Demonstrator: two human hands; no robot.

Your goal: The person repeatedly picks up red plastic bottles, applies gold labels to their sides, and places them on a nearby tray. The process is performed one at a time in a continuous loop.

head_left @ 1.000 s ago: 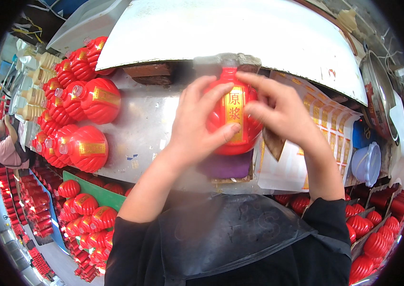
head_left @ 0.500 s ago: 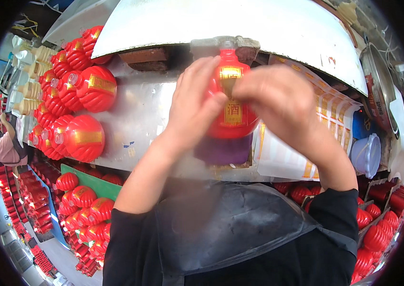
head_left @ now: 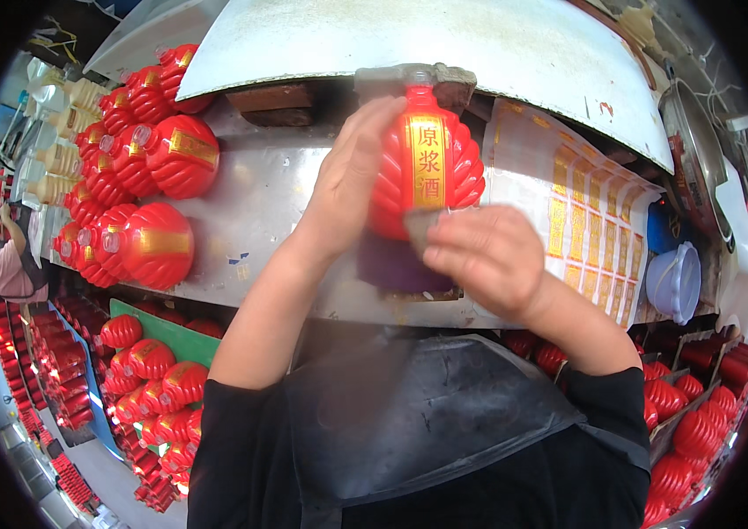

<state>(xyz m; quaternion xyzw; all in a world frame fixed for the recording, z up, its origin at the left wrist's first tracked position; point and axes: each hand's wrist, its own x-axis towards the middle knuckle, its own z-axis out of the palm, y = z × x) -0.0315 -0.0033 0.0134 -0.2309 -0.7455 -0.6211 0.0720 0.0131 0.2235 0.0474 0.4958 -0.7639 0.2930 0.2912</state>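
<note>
A red ribbed bottle (head_left: pixel 465 163) lies on its back in the middle of the bench, its neck pointing away from me. A gold label (head_left: pixel 427 150) runs down its front. My left hand (head_left: pixel 346 176), slightly blurred, rests flat along the bottle's left side with fingers stretched toward the neck. My right hand (head_left: pixel 490 257) is closed round a small grey-brown pad (head_left: pixel 423 227), which touches the label's lower end. Beneath the bottle's base shows a dark purple cloth (head_left: pixel 402 266). A grey block (head_left: pixel 457 88) sits beside the neck.
Several red bottles (head_left: pixel 182 157) lie on the metal bench (head_left: pixel 259 203) to the left. A sheet of gold labels (head_left: pixel 599 238) lies right, near a pale bucket (head_left: pixel 675 282). A white board (head_left: pixel 427 35) overhangs the far side. Another person (head_left: pixel 8 260) is at far left.
My right hand has moved down from the label's upper part to its lower end, uncovering the label. The left hand has flattened, its thumb no longer lying across the bottle.
</note>
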